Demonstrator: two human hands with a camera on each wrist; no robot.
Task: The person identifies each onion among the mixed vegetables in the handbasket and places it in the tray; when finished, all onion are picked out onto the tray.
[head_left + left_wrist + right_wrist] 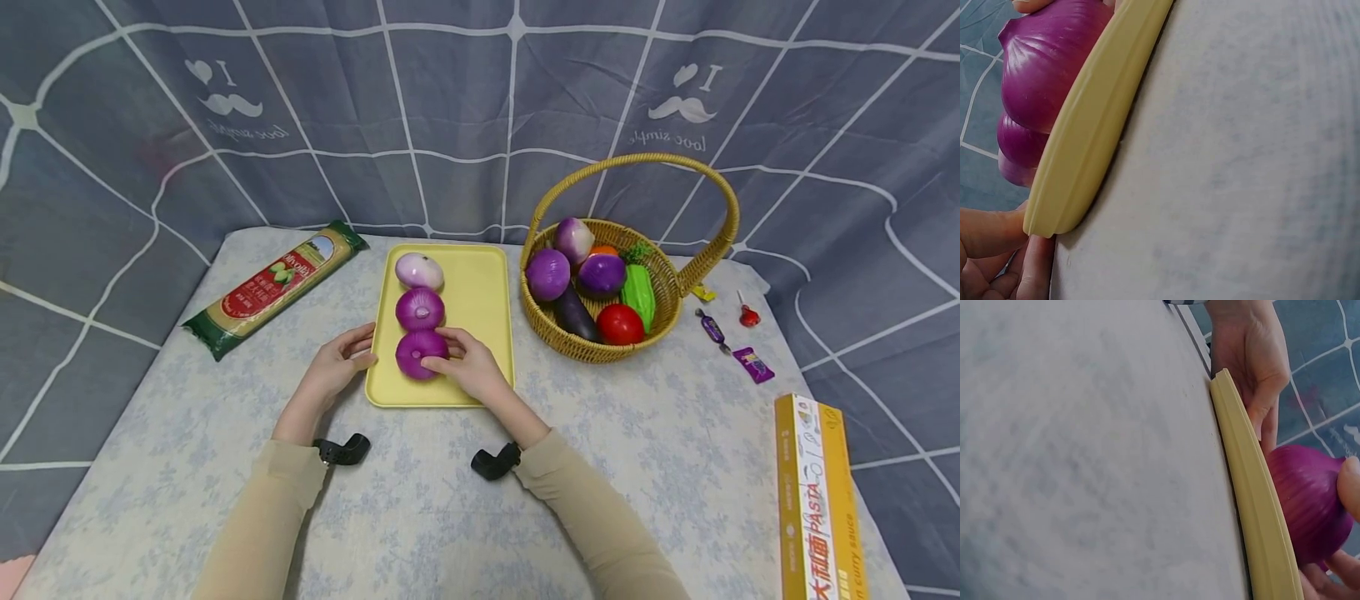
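Note:
A yellow tray (pixel 480 292) lies in the middle of the table with three onions in a row. The far one is pale (pixel 419 271); the middle one (pixel 420 308) and the near one (pixel 408 357) are purple. My right hand (pixel 450 354) grips the near purple onion (pixel 1310 506), thumb in front and fingers over its top; one fingertip (pixel 1350 487) presses its side. My left hand (pixel 352 354) rests with fairly straight fingers (pixel 997 234) against the tray's near left rim (pixel 1085 137). In the left wrist view the onions (pixel 1047 69) rise behind that rim.
A wicker basket (pixel 592 350) of toy vegetables stands right of the tray. A spaghetti packet (pixel 273 287) lies at the back left, and a pasta box (pixel 821 500) at the front right. Wrapped candies (pixel 731 342) lie beyond the basket. A grey cloth hangs behind.

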